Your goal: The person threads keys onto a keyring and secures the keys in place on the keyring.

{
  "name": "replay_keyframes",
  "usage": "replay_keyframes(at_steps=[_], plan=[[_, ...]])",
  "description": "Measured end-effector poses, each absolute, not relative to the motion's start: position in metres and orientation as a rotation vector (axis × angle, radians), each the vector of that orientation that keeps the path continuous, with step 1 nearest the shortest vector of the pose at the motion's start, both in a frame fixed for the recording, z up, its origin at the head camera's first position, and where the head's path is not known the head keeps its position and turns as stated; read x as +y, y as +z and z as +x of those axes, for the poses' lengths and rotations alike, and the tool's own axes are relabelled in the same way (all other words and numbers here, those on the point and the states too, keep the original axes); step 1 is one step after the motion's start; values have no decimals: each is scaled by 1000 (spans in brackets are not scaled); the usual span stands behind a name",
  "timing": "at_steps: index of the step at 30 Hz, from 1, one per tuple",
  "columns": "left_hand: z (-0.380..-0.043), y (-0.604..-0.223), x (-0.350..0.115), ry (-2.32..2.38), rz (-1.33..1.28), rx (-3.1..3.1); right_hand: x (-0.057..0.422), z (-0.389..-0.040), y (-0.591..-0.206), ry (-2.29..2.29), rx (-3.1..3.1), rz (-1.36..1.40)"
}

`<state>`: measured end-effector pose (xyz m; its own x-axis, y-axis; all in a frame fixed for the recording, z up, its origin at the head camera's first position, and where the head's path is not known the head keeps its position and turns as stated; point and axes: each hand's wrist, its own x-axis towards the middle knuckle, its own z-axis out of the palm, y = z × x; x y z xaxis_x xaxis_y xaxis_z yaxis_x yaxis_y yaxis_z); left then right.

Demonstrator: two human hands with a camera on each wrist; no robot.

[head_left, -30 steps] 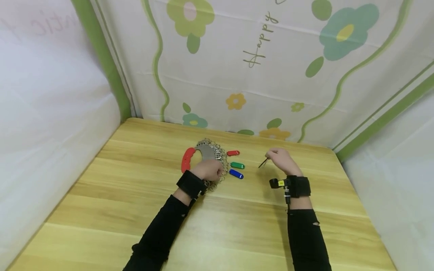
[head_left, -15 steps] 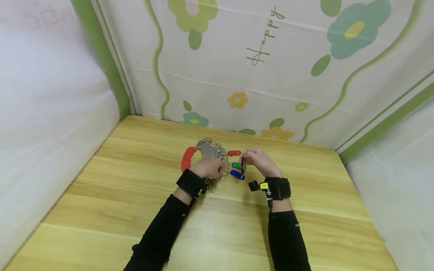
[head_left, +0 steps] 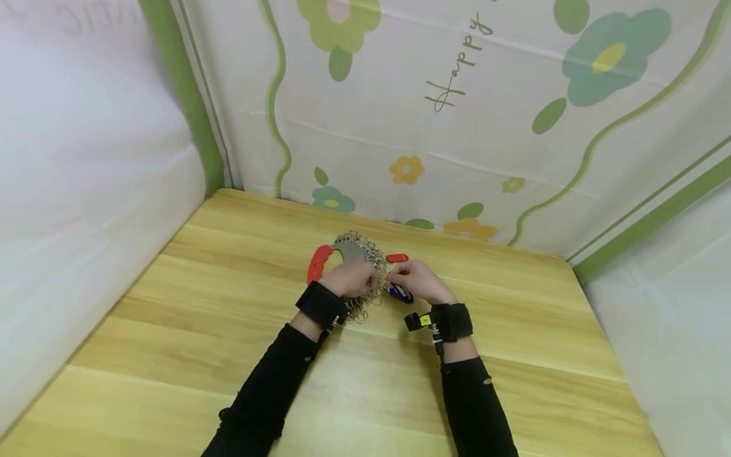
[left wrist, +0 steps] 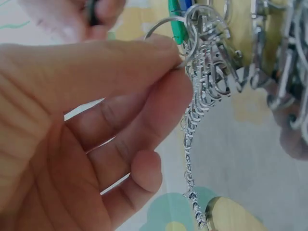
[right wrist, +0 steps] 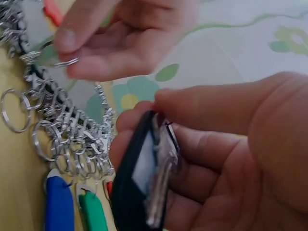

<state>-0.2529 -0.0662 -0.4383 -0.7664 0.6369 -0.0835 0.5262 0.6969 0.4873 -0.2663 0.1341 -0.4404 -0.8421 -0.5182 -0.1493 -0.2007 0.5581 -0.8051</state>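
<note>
My left hand (head_left: 353, 278) pinches a metal split ring (left wrist: 164, 20) between thumb and forefinger. The ring is at the edge of a grey metal plate (head_left: 353, 252), fringed with rings and small clasps, which has a red finger grip (head_left: 317, 264). Close to its right, my right hand (head_left: 421, 283) holds a black key tag (right wrist: 126, 199) with a pale label window, tilted between thumb and fingers. Beneath that hand, a blue key tag (right wrist: 59, 204) and a green key tag (right wrist: 91, 209) lie by the fringe. In the head view the right hand hides the green one.
A red key tag (head_left: 397, 258) rests on the wooden table (head_left: 365, 381) just behind the right hand. White cloth walls with printed flowers (head_left: 408, 170) stand along the back and both sides. Each wrist wears a black strap with a small camera.
My right hand has moved left with the black key tag, from the right of the coloured tags to close beside my left hand. The left hand stays on the ring.
</note>
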Motion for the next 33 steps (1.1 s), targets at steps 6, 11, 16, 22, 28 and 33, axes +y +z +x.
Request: replay_keyframes(at_steps=[6, 11, 16, 22, 28, 33], plan=[[-253, -435, -66, 684, 904, 2696, 129, -266, -442, -1039, 2474, -607], [-250, -437, -63, 678, 920, 2769, 125, -264, -444, -967, 2432, -663], [-246, -443, -58, 678, 937, 2791, 122, -262, -450, -949, 2393, -678], [-245, -446, -55, 700, 970, 2773, 123, -258, -453, -1008, 2416, -644], [-247, -446, -54, 706, 963, 2773, 119, -261, -451, -948, 2446, -700], [-249, -443, -53, 715, 974, 2793, 118, -265, -450, -895, 2499, -713]])
